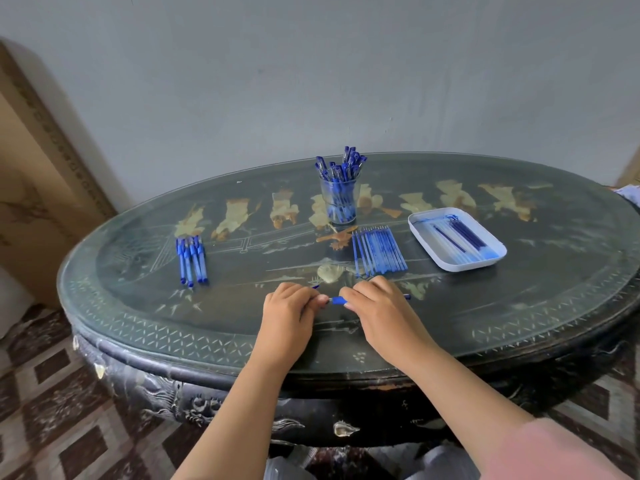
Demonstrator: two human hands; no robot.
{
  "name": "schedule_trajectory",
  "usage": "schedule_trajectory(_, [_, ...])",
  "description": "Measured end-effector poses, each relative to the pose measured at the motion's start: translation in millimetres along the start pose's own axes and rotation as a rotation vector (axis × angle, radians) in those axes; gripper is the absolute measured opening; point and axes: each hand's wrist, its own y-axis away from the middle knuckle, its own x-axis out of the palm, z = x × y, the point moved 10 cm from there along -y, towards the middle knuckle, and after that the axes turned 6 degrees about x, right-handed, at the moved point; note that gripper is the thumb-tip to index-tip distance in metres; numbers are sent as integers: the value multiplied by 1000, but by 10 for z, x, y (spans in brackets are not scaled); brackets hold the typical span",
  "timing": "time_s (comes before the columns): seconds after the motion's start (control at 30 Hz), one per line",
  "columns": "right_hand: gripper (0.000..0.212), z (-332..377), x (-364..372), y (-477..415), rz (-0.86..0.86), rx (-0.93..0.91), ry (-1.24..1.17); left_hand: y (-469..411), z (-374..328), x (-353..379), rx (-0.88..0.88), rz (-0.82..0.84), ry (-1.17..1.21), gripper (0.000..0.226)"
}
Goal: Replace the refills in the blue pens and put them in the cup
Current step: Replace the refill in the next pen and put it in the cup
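Gripping a pen [337, 300], left hand [287, 306] and right hand [377, 306] face cup [338, 202], refills [379, 251], tray [426, 231].

head camera is aimed forward-down | oval table [519, 306] is framed close, full width | grey wall [311, 81] is faced behind it

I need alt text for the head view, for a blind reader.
A left hand and a right hand grip one blue pen over a dark oval table. Behind it: a cup of pens, loose pens, a row of refills, a white tray.
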Motion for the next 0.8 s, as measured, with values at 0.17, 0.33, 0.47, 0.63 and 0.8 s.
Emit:
schedule_trajectory(0.17, [19, 1, -58, 10, -51, 5, 14, 21, 23, 3, -140, 41, 48, 45])
schedule_trajectory(0.33, [9, -15, -49, 1, -53, 14, 18, 30, -27, -41, -90, 5, 132, 10])
schedule_trajectory(0.47, [16, -23, -46, 3, -58, 21, 8, 29, 41, -5, -190, 48, 155, 43])
schedule_trajectory(0.63, [12, -28, -34, 6, -42, 26, 11, 50, 22, 0, -160, 53, 194, 27])
schedule_trajectory(0.8, [16, -31, -31, 3, -34, 34, 6, 34, 1, -27, -187, 55, 169, 11])
